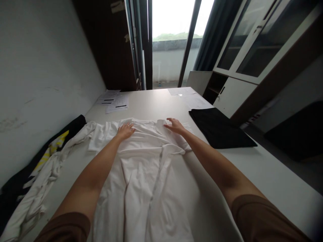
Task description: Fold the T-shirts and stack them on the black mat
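A wrinkled white garment (143, 181) lies spread on the white table, its far part bunched into folds and its near part reaching toward my body. My left hand (125, 131) rests flat on the upper left of the fabric, fingers stretched out. On the upper right, my right hand (175, 125) hovers at or touches the cloth, its thumb and fingers apart; contact is hard to make out. Neither hand grips anything visible. Beside my right forearm lies a folded black cloth (219, 127).
Along the left wall runs a heap of black and off-white clothes (47, 168) with yellow print. Printed papers (117, 102) lie at the table's far left, and more sheets (191, 99) at the far right. Beyond are a glass door and a white cabinet (236, 94).
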